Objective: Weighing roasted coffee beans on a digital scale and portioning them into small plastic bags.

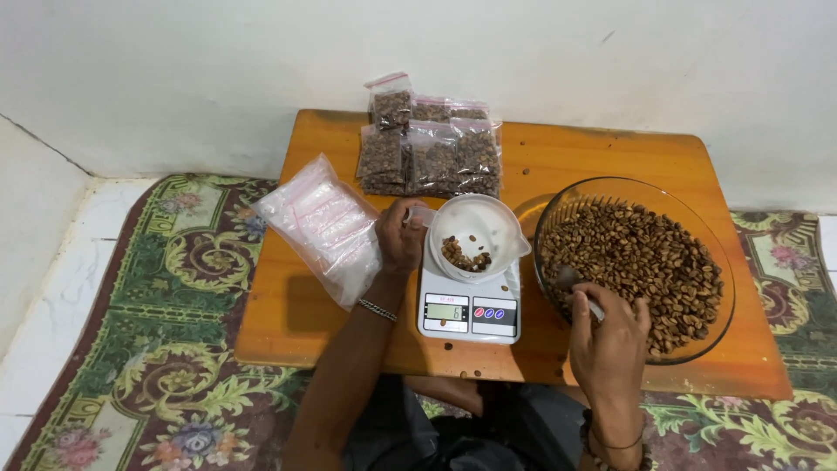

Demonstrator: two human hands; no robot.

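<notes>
Head view, left hand (pixel 399 237) gripping white cup (pixel 475 234), right hand (pixel 610 336) holding spoon (pixel 571 281)

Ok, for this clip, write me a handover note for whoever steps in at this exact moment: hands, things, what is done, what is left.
Left hand: grips the handle of the white measuring cup on the digital kitchen scale.
Right hand: holds a spoon dipped in the glass bowl of brown beans.
Done: a few beans in the cup; filled zip bags stacked at the back of the wooden table.
Left: bowl is mostly full; empty zip bags lie beside the left hand.
</notes>
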